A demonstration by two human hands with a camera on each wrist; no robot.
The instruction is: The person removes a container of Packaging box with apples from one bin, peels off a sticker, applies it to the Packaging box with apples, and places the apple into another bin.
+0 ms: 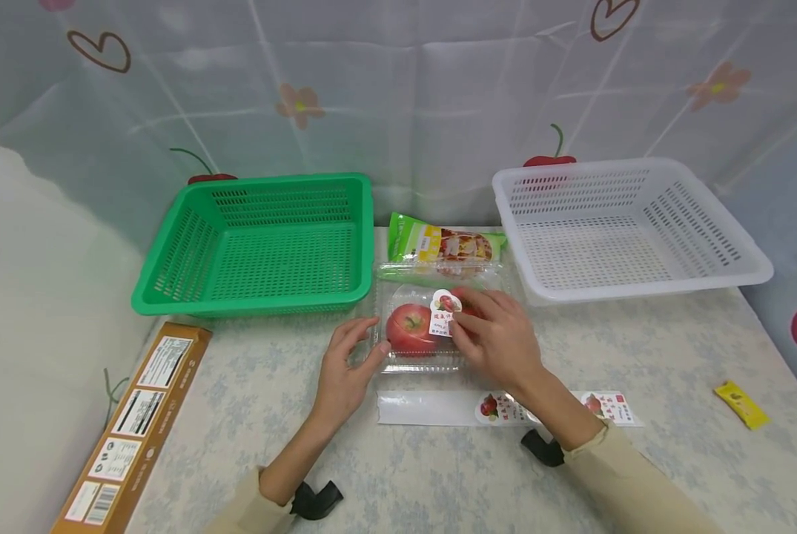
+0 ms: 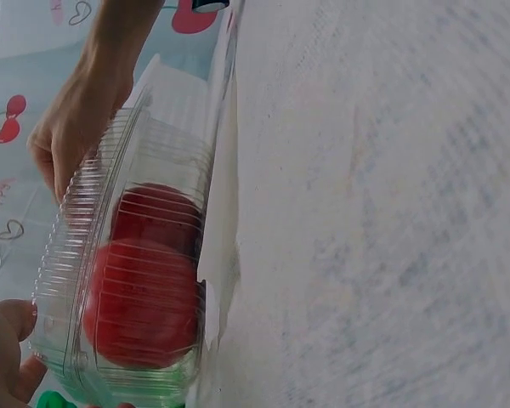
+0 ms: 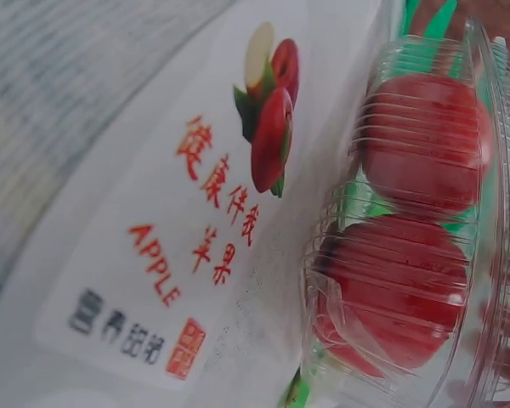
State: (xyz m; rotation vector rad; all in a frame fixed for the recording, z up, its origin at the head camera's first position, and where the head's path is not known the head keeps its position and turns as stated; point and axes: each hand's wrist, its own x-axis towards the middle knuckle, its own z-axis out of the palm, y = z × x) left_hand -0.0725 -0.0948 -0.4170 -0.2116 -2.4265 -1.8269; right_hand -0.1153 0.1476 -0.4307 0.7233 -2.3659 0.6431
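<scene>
Worktop [image 1: 238,437]: green basket [image 1: 368,237] toward back left corner, white basket [image 1: 652,285] toward back right. Clear box [image 1: 425,364] between, set in from back edge. Step, by judgement: labelling box; next move calls for pressing flat. Left hand [image 1: 345,371]: fingers spread, touching box's left side. Right hand [image 1: 507,343]: wrist angled inward, fingers bent over box top. Apples [image 1: 410,331]: inside box. Label [image 1: 442,320]: right edge apparently pinched by right thumb and forefinger; adhesion cannot be told.
</scene>
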